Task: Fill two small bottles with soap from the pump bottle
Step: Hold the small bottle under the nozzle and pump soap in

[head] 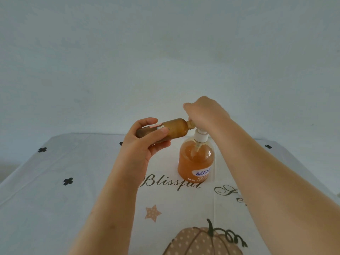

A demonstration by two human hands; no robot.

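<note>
seemingly mid-fill, the head view shows the left hand (147,142) holding a small bottle (173,128) on its side in the air, left of the pump bottle (196,159). the thumb lies over the near side and the fingers curl under the belly, a full wrap with no gap showing. the small bottle's neck points right and meets the spout, which is hidden under the right hand (204,113). that hand sits on top of the pump, its fingers curled down over the head; from behind i cannot tell how tightly they close. the pump bottle stands upright on the cloth (73,199), about mid-table, well filled with amber soap below its white collar (200,136).

the small bottle looks like stiff brown plastic or glass, light when empty and gaining weight as soap goes in. its wall is smooth and any drip near the neck would make it slippery, so the belly, where the label sits, is the sound place to hold. the pump bottle is likely heavy enough to stay put under a straight downward press, but a slanted push could tip it. a second small bottle is not in view.
</note>
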